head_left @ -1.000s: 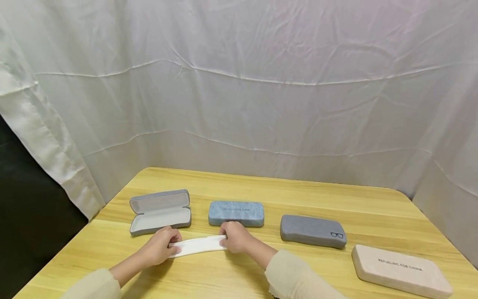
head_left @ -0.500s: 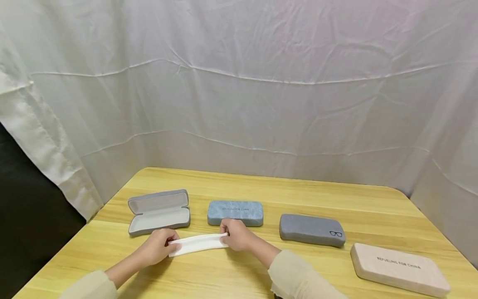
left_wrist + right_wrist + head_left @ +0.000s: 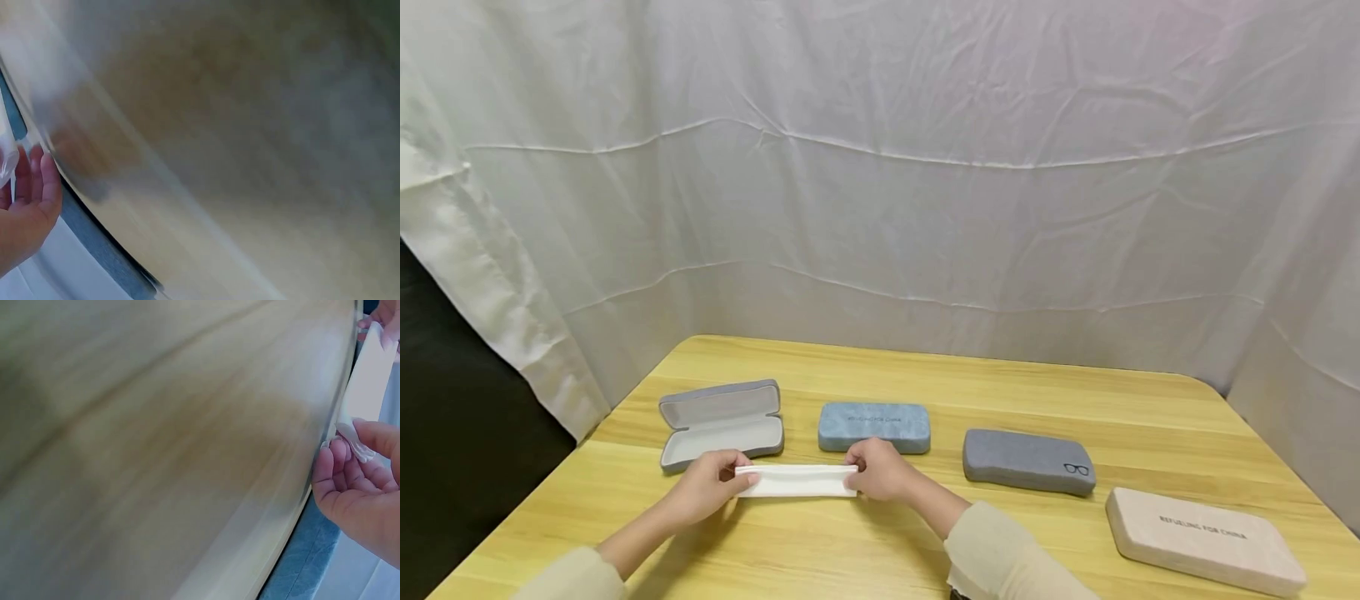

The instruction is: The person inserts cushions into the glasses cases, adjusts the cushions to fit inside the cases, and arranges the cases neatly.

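Note:
A folded white cloth stretches as a flat strip between my two hands, low over the table. My left hand pinches its left end, thumb on top. Its right end is pinched between thumb and fingers of my right hand. In the right wrist view the cloth runs away from the right hand to the other hand at the top corner. Only part of the left hand shows in the left wrist view. Just behind that hand stands an opened grey glasses case with a pale lining.
A closed blue glasses case lies right behind the right hand. Farther right are a closed grey-blue case with a glasses mark and a closed pinkish case. A pale curtain hangs beyond the wooden table.
The cloth has gone from sloping up to the right to nearly level, its left end rising a little with my left hand. My right hand has barely shifted. The cases stay in place.

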Tool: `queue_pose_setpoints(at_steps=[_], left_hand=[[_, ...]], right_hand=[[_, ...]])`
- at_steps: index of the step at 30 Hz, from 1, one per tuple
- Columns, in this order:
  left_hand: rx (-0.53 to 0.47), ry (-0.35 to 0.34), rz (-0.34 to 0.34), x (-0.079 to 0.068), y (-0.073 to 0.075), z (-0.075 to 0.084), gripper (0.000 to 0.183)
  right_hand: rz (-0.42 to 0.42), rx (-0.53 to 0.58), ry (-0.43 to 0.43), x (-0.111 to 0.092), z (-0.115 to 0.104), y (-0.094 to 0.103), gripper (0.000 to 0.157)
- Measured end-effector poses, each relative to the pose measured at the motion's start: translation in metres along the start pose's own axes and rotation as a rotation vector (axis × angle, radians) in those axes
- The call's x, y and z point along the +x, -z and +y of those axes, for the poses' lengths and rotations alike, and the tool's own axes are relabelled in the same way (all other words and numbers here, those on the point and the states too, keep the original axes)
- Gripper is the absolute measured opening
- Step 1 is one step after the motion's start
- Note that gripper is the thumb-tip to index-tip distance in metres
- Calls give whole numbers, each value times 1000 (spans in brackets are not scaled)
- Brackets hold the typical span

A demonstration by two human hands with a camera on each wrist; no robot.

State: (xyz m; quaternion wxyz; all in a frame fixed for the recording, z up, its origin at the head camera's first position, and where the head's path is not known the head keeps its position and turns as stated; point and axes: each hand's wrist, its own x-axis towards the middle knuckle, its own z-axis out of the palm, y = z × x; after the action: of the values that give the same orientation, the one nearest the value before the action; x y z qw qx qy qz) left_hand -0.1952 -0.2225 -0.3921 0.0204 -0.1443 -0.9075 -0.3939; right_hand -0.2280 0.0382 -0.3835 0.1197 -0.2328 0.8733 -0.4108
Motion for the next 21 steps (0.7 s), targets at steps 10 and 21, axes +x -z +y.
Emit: queue_pose_setpoints(at_steps=[10,21], left_hand=[[-97,-5,53,-2,10,-9,13],[-68,161,94,-1,29,-11,20]], right_hand=[[114,103,0,4,-9,-5,18],[272,246,35,19,-15,-24,12]])
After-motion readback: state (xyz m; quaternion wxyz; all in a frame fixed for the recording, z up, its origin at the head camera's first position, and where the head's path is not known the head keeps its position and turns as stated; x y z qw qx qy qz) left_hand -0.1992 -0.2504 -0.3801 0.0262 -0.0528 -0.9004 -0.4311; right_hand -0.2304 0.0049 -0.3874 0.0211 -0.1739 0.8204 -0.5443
